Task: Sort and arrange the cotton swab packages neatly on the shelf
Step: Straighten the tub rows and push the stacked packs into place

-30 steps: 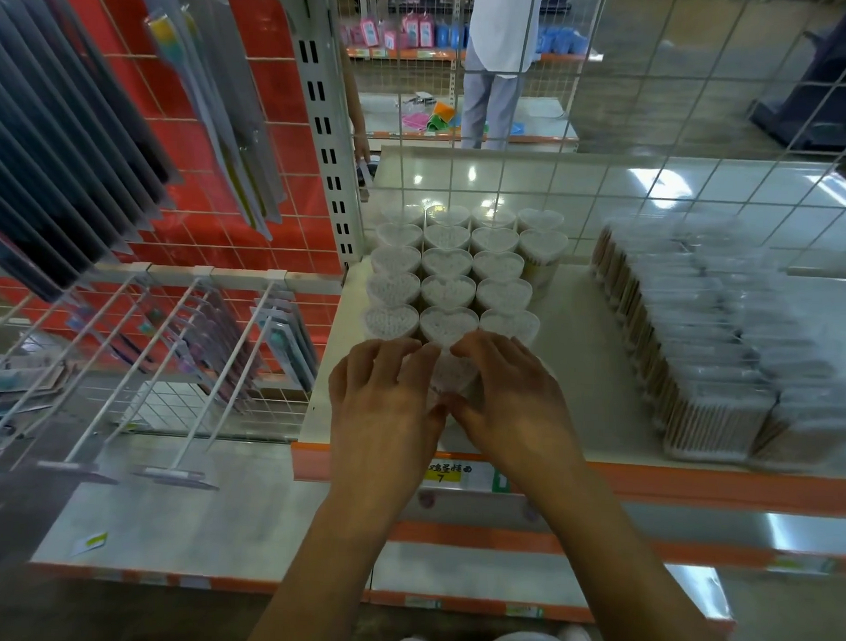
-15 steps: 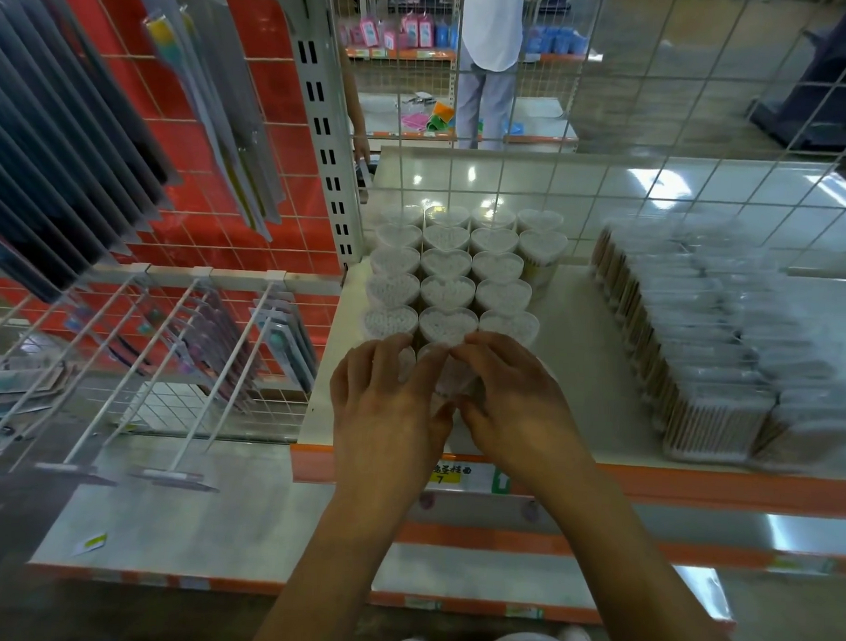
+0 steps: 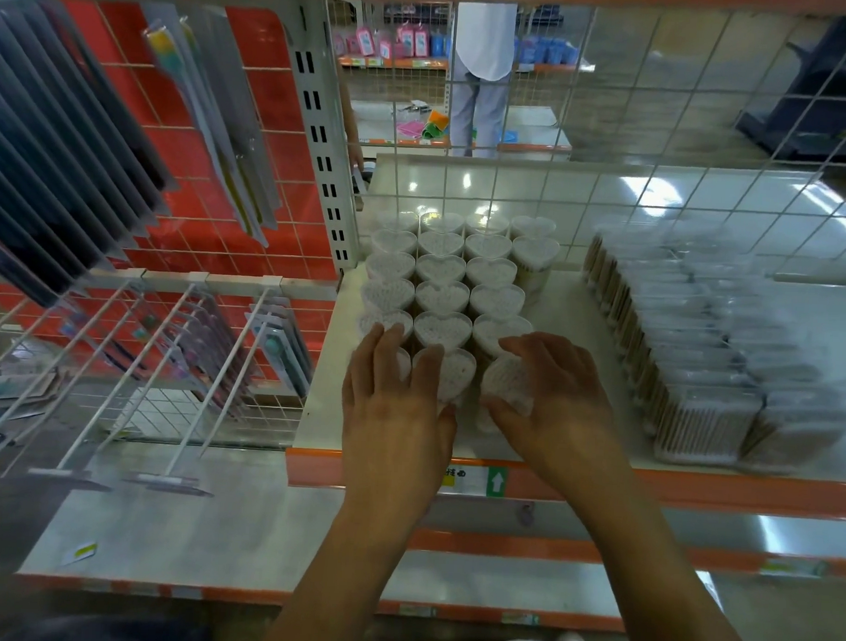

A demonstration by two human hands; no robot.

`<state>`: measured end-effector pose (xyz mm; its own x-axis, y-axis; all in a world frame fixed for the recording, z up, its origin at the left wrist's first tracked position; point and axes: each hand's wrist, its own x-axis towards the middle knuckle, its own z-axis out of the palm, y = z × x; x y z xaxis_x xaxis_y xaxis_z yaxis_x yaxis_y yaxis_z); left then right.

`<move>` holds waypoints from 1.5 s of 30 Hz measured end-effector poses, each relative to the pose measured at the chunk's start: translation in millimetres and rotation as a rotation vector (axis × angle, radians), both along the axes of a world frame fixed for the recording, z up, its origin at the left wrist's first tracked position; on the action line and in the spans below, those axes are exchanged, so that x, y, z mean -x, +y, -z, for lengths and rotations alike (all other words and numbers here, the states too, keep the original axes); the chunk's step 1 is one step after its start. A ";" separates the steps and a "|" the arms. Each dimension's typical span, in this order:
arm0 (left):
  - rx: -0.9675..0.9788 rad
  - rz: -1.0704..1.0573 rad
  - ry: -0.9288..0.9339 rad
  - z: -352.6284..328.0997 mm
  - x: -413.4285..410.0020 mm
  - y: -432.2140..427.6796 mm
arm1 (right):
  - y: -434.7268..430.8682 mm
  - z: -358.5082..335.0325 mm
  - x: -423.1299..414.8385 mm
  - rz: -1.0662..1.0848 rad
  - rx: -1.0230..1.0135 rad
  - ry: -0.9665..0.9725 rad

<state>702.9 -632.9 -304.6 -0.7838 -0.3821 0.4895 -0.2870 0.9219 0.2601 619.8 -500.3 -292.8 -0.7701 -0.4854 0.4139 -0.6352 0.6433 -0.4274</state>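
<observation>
The right hand curls around a tilted heart tub at the shelf front, the left hand lies flat on its neighbours — light, slippery plastic, probably best held by the sides.

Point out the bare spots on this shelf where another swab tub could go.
The widest bare strip runs between the heart-shaped tubs and the rectangular swab packs, back to the wire grid. A narrow margin lies left of the tubs. The front edge is crowded: left hand and right hand cover it.
</observation>
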 end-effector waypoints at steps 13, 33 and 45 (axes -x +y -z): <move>-0.140 0.123 0.124 -5.3 -0.1 27.3 | 4.7 -6.3 -6.1 0.022 0.117 -0.078; -0.161 0.189 0.178 -13.1 7.9 48.4 | 4.3 -54.2 -28.0 0.061 0.325 -0.171; -0.351 0.328 0.097 -22.0 11.0 31.0 | 12.9 -59.0 -19.2 -0.225 0.145 -0.195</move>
